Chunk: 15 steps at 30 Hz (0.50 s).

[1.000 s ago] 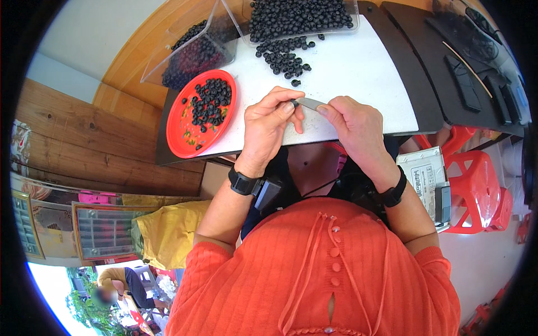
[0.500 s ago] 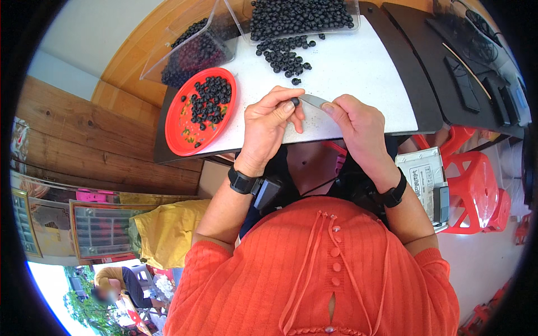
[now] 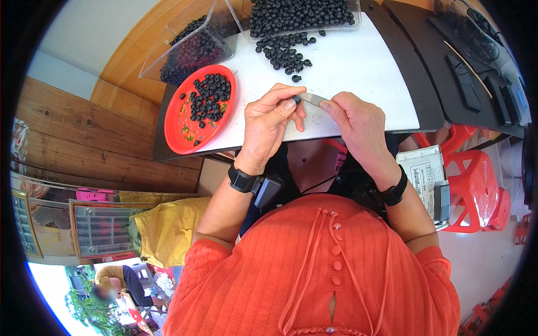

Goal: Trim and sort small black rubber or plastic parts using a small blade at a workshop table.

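Note:
Between thumb and index finger, my left hand (image 3: 268, 119) pinches a small round black bead (image 3: 296, 99). My right hand (image 3: 358, 120) is closed around a knife, and its thin silver blade (image 3: 311, 99) meets the bead with its tip. The handle is hidden in my fist. Both hands are above the near edge of a white board (image 3: 358, 73). Just beyond them several loose black beads (image 3: 284, 56) lie scattered, some showing a hole. To the left, a red plate (image 3: 174, 134) with a printed pattern bears more of these beads.
Behind the loose beads stands a clear plastic bin (image 3: 358, 22) full of black beads, with a second clear bin (image 3: 151, 67) left of it. A dark table (image 3: 414, 73) supports the board. Red plastic stools (image 3: 473, 193) and a white box (image 3: 421, 173) are at the right. Another person (image 3: 126, 280) sits far off, lower left.
The blade has shifted slightly against the bead as my right hand turned a little. My left hand keeps its pinch in nearly the same place.

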### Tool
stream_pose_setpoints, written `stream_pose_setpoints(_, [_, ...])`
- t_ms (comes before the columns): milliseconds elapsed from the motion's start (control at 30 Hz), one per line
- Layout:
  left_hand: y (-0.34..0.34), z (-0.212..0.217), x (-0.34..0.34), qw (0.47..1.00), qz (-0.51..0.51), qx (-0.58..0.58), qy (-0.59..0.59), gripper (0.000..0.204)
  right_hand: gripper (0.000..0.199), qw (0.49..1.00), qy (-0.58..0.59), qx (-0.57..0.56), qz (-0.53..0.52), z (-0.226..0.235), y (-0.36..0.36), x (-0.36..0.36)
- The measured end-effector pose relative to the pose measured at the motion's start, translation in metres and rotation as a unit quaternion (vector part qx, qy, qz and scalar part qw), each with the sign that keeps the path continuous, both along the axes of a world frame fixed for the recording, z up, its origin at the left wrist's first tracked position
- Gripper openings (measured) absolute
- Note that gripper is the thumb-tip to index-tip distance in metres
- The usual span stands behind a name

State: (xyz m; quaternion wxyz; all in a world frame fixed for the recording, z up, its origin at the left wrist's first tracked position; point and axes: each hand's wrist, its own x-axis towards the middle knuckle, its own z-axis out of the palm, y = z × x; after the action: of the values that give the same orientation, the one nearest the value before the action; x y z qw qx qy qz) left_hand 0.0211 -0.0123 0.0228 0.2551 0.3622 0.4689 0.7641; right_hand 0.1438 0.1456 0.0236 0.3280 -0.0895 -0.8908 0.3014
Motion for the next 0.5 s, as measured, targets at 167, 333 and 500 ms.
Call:
stream_pose_setpoints(167, [0.0007,0.0015,0.0011,1.0,-0.001,0.008,-0.016,0.025,0.03,1.0,-0.001,0.016,0.0,0.0005,-0.0004,0.0])
stream_pose_setpoints(333, [-0.0001,-0.0004,0.0004,0.999,0.004,0.008,-0.043,0.021,0.03,0.999,0.014,0.04,0.006,-0.002,-0.0003,-0.0007])
stream_pose_setpoints(500, [-0.0002,-0.0015,0.0011,0.999,0.017,0.011,-0.025,0.02,0.029,0.997,0.023,0.07,0.003,-0.0032,-0.0005,-0.0013])
